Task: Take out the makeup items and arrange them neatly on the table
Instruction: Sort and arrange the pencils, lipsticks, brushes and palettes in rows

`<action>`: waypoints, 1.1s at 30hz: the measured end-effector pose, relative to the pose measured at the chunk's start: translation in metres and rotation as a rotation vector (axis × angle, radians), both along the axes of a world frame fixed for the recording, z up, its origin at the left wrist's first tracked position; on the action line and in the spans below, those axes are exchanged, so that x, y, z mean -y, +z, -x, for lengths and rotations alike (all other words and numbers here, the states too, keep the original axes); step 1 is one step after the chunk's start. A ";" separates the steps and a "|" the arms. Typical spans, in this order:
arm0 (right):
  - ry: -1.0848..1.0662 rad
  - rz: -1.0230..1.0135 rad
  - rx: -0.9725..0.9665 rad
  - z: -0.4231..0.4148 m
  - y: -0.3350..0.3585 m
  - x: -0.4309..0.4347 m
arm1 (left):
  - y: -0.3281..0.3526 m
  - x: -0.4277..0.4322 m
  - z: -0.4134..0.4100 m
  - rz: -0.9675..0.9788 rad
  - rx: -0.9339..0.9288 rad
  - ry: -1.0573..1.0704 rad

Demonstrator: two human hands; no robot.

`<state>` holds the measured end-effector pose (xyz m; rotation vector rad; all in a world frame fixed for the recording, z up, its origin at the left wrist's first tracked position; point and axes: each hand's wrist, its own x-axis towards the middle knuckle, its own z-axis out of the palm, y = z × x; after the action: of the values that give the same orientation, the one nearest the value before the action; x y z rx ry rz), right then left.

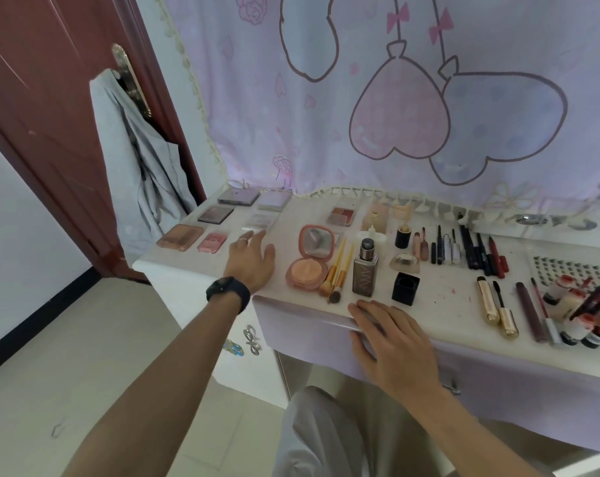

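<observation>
1. Makeup items [338, 270] lie spread over the table [439, 315]. The pencils [470, 249] and mascara tubes [496, 311] lie side by side, long axes running front to back.
2. Left hand [252, 258], fingers straight and holding nothing, lies flat between the palettes [216, 215] and the open compact [310, 259].
3. Right hand [391, 342], relaxed and empty, rests on the table's front edge, just before the foundation bottle [365, 270].

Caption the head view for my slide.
Left hand and right hand rest on the table among palettes, brushes and pencils.
</observation>
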<state>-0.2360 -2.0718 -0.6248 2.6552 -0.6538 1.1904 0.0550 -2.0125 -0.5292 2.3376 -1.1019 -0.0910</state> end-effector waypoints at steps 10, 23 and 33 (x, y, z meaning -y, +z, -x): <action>-0.017 0.000 -0.001 0.000 0.003 -0.002 | -0.022 0.038 -0.055 -0.348 0.136 -0.084; -0.040 -0.023 0.017 -0.003 0.003 -0.003 | -0.022 0.010 -0.021 -0.058 0.227 0.012; -0.037 -0.053 0.065 -0.006 -0.003 -0.002 | -0.002 -0.006 -0.011 -0.241 0.132 0.165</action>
<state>-0.2303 -2.0697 -0.6276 2.6442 -0.7521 1.2713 0.0661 -2.0060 -0.5314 2.6742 -1.0012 -0.0082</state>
